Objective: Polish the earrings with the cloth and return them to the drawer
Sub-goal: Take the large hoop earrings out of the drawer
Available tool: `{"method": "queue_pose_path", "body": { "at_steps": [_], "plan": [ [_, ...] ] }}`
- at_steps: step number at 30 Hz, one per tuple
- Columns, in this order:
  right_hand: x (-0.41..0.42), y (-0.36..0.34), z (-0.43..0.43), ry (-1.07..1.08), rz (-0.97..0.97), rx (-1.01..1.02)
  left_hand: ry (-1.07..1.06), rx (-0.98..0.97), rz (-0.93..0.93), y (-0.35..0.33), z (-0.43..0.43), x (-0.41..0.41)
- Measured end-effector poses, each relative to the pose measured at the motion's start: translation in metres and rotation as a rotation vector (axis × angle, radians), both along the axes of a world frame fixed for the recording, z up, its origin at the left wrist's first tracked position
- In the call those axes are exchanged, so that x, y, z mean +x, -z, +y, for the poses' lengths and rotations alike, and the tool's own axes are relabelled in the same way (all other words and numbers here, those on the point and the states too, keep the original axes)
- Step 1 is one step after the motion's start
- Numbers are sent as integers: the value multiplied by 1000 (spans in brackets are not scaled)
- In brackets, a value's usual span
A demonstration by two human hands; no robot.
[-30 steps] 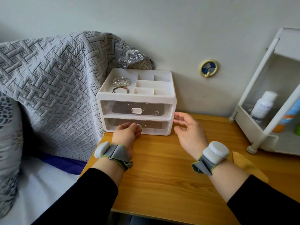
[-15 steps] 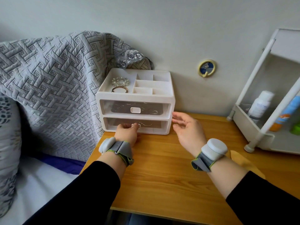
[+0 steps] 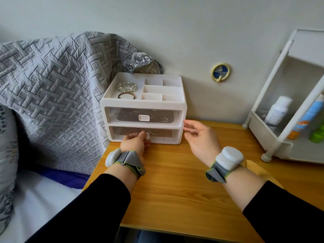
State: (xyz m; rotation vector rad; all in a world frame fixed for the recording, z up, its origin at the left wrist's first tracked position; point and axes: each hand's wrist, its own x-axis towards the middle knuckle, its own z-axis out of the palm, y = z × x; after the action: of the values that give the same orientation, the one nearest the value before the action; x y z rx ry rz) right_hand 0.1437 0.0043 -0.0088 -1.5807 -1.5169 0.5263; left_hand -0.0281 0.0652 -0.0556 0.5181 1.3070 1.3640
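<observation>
A white jewellery organiser (image 3: pixel 175 102) with two clear-fronted drawers stands at the back of the wooden table (image 3: pixel 175 181). Both drawers are closed. Through the lower drawer (image 3: pixel 166 134) a thin wire earring (image 3: pixel 155 133) shows faintly. My left hand (image 3: pixel 135 143) pinches the small white handle of that lower drawer. My right hand (image 3: pixel 201 139) hovers open just right of the organiser, fingertips close to its corner; I cannot tell whether they touch. A yellow cloth (image 3: pixel 259 171) lies on the table, mostly hidden behind my right wrist.
Bracelets (image 3: pixel 127 91) lie in the organiser's top tray. A grey quilted blanket (image 3: pixel 52 95) hangs at the left over a bed. A white rack (image 3: pixel 287 123) with bottles stands at the right. A round yellow hook (image 3: pixel 220 71) is on the wall.
My left hand has moved forward from the table to the lower drawer's handle and closed its fingers on it. My right hand has stayed near the organiser's right corner.
</observation>
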Motion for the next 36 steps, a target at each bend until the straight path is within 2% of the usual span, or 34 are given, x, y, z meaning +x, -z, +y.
{"method": "queue_pose_path", "body": {
  "at_steps": [10, 20, 36],
  "plan": [
    [2, -2, 3, 6, 2, -16, 13, -72, -2, -7, -13, -1],
    [5, -4, 9, -10, 52, -49, 52, -6, 71, 0, -48, -10],
    [1, -5, 7, 18, -10, -56, 86, 16, 101, -7, -112, -22]
  ]
}}
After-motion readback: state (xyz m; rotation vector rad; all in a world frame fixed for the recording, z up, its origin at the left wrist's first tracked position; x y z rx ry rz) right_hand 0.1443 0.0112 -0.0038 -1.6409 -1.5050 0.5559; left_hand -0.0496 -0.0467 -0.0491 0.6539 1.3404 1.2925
